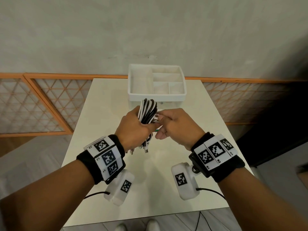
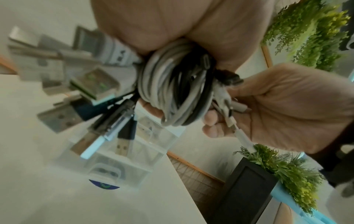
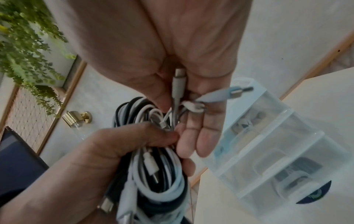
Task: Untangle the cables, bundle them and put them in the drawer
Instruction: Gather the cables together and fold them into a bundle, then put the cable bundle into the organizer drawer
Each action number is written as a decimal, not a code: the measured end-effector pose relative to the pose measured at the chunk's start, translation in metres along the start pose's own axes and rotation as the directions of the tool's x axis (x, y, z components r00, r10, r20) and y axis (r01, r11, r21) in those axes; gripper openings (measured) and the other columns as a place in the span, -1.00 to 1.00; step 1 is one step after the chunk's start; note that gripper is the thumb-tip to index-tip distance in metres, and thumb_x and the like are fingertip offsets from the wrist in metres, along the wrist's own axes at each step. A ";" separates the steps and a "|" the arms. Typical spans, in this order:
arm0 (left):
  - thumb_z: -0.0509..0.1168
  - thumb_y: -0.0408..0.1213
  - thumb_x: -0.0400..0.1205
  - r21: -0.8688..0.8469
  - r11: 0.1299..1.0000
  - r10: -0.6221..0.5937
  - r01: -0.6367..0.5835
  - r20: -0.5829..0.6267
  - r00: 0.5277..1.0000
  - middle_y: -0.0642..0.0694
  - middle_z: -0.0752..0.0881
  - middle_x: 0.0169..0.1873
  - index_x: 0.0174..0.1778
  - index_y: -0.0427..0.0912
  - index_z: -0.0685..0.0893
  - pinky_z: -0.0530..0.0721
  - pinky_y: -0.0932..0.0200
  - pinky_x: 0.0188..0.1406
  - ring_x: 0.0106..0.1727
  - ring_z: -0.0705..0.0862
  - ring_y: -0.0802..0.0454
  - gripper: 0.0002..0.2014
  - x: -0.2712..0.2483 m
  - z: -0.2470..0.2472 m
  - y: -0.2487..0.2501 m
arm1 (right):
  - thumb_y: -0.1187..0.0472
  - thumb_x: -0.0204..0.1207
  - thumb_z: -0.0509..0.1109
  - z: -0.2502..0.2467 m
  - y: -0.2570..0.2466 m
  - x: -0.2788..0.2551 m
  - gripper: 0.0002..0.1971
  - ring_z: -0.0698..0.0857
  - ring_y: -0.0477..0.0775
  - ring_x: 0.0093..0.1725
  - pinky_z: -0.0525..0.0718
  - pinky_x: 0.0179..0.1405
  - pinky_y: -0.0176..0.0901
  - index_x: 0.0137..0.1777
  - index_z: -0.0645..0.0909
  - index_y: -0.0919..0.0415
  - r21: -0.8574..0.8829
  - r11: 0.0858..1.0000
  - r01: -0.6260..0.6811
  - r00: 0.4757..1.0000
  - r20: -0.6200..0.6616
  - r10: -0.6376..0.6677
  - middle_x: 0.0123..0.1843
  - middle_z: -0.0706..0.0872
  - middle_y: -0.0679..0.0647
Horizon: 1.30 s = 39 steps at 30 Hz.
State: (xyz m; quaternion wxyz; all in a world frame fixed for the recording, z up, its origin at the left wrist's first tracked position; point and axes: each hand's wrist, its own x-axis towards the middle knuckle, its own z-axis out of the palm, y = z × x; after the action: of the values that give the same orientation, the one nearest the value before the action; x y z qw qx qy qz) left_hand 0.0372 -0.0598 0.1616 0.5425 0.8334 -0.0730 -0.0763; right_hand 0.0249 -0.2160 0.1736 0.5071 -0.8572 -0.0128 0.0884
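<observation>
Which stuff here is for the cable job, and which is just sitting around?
For the job:
cables, gripped by the left hand
loose plug ends, pinched by the right hand
drawer, open

Just there:
table
plants
gold knob

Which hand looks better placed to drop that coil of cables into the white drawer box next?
Probably the left hand: it grips the whole cable bundle and is near the open drawer. The right hand only pinches loose plug ends.
</observation>
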 end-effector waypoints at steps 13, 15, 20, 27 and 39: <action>0.43 -0.47 0.50 -0.145 0.989 0.048 -0.036 0.076 0.996 -0.01 0.63 -0.41 -0.13 -0.24 0.61 0.60 0.22 -0.48 -0.41 0.61 0.07 -0.86 0.003 -0.002 -0.005 | 0.29 0.59 0.41 -0.009 0.008 -0.015 -0.84 0.51 -0.09 -0.50 0.41 -0.52 -0.31 -0.02 0.76 0.40 0.666 0.677 -0.312 0.949 0.243 0.198 -0.27 0.75 0.07; 0.37 -0.55 0.50 -0.172 0.984 0.059 -0.042 0.098 0.993 -0.03 0.59 -0.46 -0.18 -0.31 0.59 0.60 0.21 -0.51 -0.44 0.59 0.04 -0.90 0.001 -0.001 -0.004 | 0.36 0.59 0.40 -0.002 0.009 -0.013 -0.88 0.60 -0.07 -0.49 0.56 -0.54 -0.37 -0.03 0.73 0.43 0.749 0.601 -0.280 0.959 0.198 0.201 -0.28 0.76 0.13; 0.38 -0.42 0.34 -0.250 0.968 0.058 -0.015 0.165 0.985 -0.21 0.59 -0.38 -0.14 -0.45 0.61 0.67 0.12 -0.48 -0.38 0.61 -0.05 -0.77 -0.002 0.000 -0.003 | 0.44 0.55 0.42 0.000 0.009 -0.003 -0.92 0.62 -0.03 -0.51 0.59 -0.57 -0.35 -0.11 0.73 0.47 0.782 0.604 -0.157 0.982 0.059 0.179 -0.40 0.73 0.17; 0.33 -0.45 0.34 -0.380 0.922 0.023 0.078 0.254 0.967 -0.17 0.65 -0.34 -0.20 -0.39 0.67 0.61 0.13 -0.23 -0.25 0.62 -0.02 -0.85 -0.002 -0.008 0.001 | 0.44 0.50 0.50 0.003 0.013 0.001 -0.82 0.63 0.16 -0.42 0.67 -0.42 -0.23 -0.05 0.71 0.64 0.634 0.773 -0.002 0.996 -0.071 0.061 -0.33 0.70 0.34; 0.42 -0.45 0.37 -0.296 0.954 0.023 0.041 0.210 0.978 -0.35 0.67 -0.30 -0.17 -0.45 0.62 0.79 0.02 -0.10 -0.18 0.72 -0.09 -0.81 0.007 -0.007 0.000 | 0.45 0.60 0.40 0.016 0.010 -0.007 -0.83 0.84 0.28 -0.02 0.81 0.08 0.04 0.05 0.75 0.56 0.640 0.767 0.038 0.999 -0.053 -0.005 0.00 0.84 0.38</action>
State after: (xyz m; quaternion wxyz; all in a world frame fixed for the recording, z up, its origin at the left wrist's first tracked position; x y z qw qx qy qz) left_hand 0.0455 -0.0553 0.1635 0.6510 0.7293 -0.1141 -0.1767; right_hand 0.0143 -0.2082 0.1588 0.7700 -0.6348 0.0208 0.0609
